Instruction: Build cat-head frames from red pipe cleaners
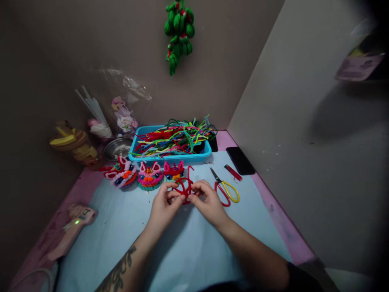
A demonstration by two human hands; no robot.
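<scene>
Between my two hands is a red pipe-cleaner frame (184,187), bent into loops, with one loose end sticking up and hooked at its tip. My left hand (169,201) pinches its left side between thumb and fingers. On the right side, my right hand (208,198) grips it the same way. My fingers hide part of the lower loops. Just behind the frame sits a small red pipe-cleaner animal head (174,172), partly covered by it. Scissors (224,187) with one red and one yellow handle lie open to the right of my right hand.
A blue tray (170,159) heaped with colourful pipe cleaners stands at the back. Two more animal heads (150,176) sit left. A pink glue gun (74,231) with a green light lies far left. A red lighter-like strip (233,172) and a black phone (240,160) are right.
</scene>
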